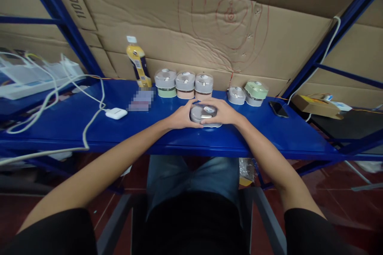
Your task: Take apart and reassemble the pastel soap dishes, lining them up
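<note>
Both the left hand (181, 118) and right hand (226, 112) curve fingers round a grey container (198, 113), inside the table's front edge (191, 150).

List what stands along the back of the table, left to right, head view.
Yellow bottle, grey-over-green container, first grey-over-pink container, second grey-over-pink container, lone grey container, green-over-grey container.

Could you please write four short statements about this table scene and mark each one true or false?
1. The left hand and right hand hold one grey container between them. True.
2. The yellow bottle lies on its side. False: the yellow bottle stands upright.
3. The phone lies to the right of the green-topped stack. True.
4. The table is red. False: the table is blue.
</note>
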`<control>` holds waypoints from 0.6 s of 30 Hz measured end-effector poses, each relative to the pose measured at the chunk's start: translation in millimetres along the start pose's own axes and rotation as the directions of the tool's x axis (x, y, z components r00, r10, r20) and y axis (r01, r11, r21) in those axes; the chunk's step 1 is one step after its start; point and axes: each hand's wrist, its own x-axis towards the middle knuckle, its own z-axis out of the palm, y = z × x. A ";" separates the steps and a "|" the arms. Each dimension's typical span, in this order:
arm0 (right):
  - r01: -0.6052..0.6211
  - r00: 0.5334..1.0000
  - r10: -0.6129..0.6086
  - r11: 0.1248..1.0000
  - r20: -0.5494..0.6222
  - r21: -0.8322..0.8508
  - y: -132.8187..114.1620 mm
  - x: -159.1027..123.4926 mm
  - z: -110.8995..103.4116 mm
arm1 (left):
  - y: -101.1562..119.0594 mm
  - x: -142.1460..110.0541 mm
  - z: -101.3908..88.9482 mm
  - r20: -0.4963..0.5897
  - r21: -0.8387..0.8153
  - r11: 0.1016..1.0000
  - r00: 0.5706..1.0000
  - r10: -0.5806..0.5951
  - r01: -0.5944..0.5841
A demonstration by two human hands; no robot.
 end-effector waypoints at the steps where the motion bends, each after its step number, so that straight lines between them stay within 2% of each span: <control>1: 0.009 1.000 -0.009 1.000 0.016 -0.015 0.3 0.2 1.9 | 1.0 0.4 0.2 0.006 -0.001 1.000 1.000 -0.015 0.015; 8: -0.061 0.997 0.065 0.992 0.035 -0.115 3.6 -7.5 9.6 | 1.3 0.9 0.1 0.018 -0.017 1.000 1.000 0.008 -0.008; 12: -0.069 0.991 0.087 0.984 0.105 -0.164 0.7 -28.7 -0.2 | -4.5 0.5 0.7 -0.001 0.017 1.000 1.000 0.008 -0.008; 15: -0.179 0.965 0.222 0.948 0.140 -0.265 -5.5 -53.8 -15.6 | -8.1 1.0 2.1 -0.023 0.036 0.999 1.000 0.002 -0.001; 18: -0.345 0.910 0.411 0.826 0.057 -0.446 -11.1 -73.8 -27.6 | -9.2 2.0 3.6 -0.033 0.076 0.997 0.999 -0.019 0.022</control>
